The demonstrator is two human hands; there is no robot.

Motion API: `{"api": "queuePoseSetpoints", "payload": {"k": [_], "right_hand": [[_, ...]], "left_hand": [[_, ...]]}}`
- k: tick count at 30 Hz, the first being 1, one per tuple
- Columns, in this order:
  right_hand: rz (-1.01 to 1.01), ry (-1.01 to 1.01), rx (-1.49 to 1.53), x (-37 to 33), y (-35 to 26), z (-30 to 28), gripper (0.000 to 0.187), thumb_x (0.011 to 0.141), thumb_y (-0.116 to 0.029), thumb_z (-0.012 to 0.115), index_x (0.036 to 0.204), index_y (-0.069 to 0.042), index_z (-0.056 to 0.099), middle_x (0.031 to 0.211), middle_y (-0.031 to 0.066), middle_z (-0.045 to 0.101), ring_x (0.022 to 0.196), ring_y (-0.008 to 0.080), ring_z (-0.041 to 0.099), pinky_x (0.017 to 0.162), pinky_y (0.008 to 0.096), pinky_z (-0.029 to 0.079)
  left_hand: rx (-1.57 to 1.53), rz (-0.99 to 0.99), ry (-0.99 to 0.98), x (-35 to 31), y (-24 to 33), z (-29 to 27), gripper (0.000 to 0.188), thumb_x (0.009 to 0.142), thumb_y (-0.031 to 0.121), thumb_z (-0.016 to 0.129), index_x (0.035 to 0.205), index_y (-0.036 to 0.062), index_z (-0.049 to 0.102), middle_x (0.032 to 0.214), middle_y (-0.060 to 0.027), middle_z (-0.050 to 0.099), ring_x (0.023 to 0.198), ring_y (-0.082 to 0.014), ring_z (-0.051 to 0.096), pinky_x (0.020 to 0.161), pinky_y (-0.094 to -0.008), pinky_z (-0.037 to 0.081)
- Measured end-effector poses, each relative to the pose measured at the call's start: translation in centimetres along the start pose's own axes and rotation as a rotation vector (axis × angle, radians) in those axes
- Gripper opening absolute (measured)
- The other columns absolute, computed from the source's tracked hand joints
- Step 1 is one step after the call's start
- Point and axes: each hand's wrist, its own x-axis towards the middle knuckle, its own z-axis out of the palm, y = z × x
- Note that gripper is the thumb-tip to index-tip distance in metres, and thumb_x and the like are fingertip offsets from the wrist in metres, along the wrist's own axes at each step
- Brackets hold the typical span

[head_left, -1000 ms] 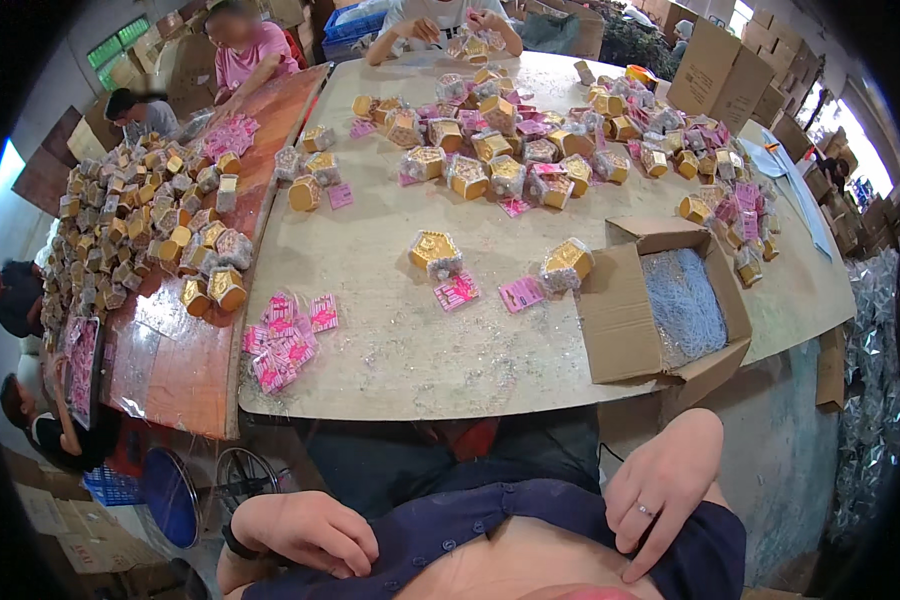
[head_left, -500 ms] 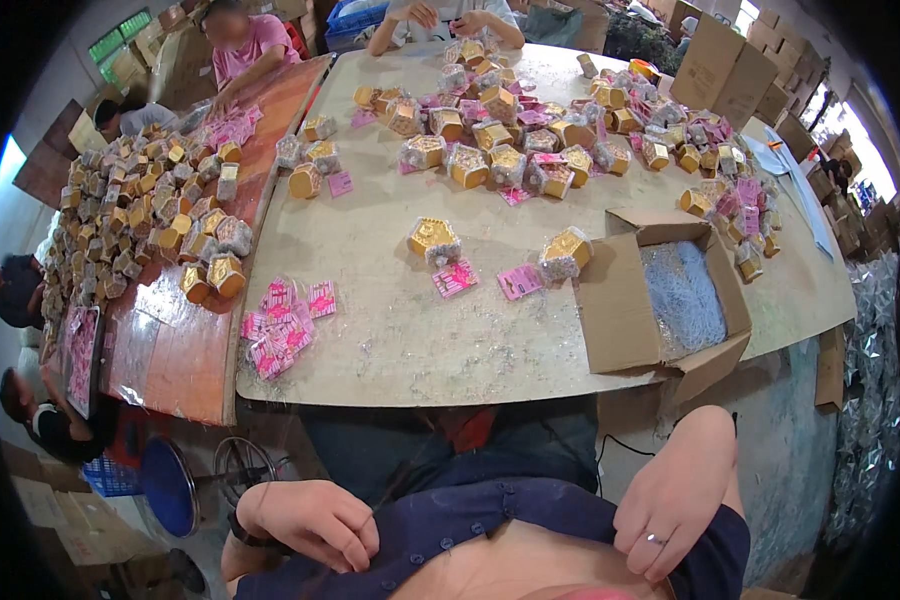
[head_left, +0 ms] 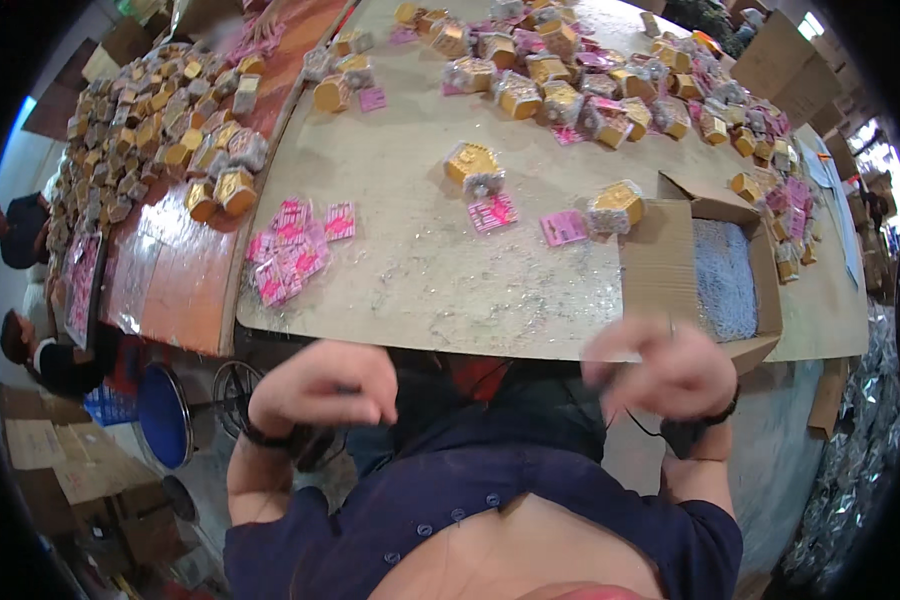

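Observation:
My left hand (head_left: 330, 385) is raised just short of the table's front edge, its fingers bent and smeared by motion. Close to the open cardboard box (head_left: 655, 255), my right hand (head_left: 665, 370) overlaps the table edge in view, too blurred for its fingers to be made out. Nothing can be seen held in either. Beyond them sit two gold house-shaped ornaments with silvery tinsel trim, one in the middle (head_left: 473, 168) and one by the box (head_left: 617, 206). Pink printed cards lie beside them, one flat in the middle (head_left: 494, 212) and another (head_left: 564, 227) further right.
A pile of pink cards (head_left: 290, 255) lies at the table's left front. Many gold ornaments are heaped at the back (head_left: 560, 70) and on the red-brown table (head_left: 150, 335) at left. Pale shredded filler (head_left: 724, 280) fills the box. A blue stool (head_left: 163, 415) stands below left.
Both hands have left the front of my dark shirt and moved up and forward toward the table edge. The view has shifted, so the table appears higher and slightly further right.

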Motion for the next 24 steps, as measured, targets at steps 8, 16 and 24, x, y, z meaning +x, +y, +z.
{"api": "queuePoseSetpoints", "payload": {"k": [8, 16, 24], "right_hand": [[0.434, 0.645, -0.198, 5.5, 10.6, -0.3, 0.042, 0.073, 0.020, 0.044, 0.099, -0.002, 0.069, 0.162, 0.0229, 0.017, 0.145, 0.0309, 0.036, 0.102, 0.0368, 0.043], [0.712, 0.658, -0.572, 5.2, 12.2, -1.4, 0.022, 0.081, -0.003, 0.071, 0.103, -0.001, 0.067, 0.137, 0.0211, 0.052, 0.122, 0.0306, 0.058, 0.086, 0.0361, 0.052], [0.909, 0.540, -1.313, 4.1, 15.8, -1.5, 0.054, 0.081, -0.032, 0.075, 0.125, -0.006, 0.058, 0.125, 0.0157, 0.060, 0.109, 0.0362, 0.061, 0.091, 0.0431, 0.051]], "left_hand": [[-0.043, 0.115, 0.637, 12.0, -4.0, -5.0, 0.014, 0.097, 0.015, 0.062, 0.094, 0.0018, 0.066, 0.078, 0.0007, 0.062, 0.068, -0.0068, 0.055, 0.060, -0.0229, 0.044], [-0.025, 0.113, 0.871, 17.3, -8.2, -7.6, 0.022, 0.099, 0.024, 0.061, 0.105, 0.0032, 0.067, 0.077, 0.0022, 0.060, 0.064, -0.0018, 0.051, 0.056, -0.0176, 0.041], [0.786, -0.102, 0.676, 16.2, -9.1, -5.4, 0.021, 0.088, 0.028, 0.069, 0.087, 0.0075, 0.072, 0.079, -0.0109, 0.065, 0.071, -0.0241, 0.065, 0.063, -0.0360, 0.050]]}}
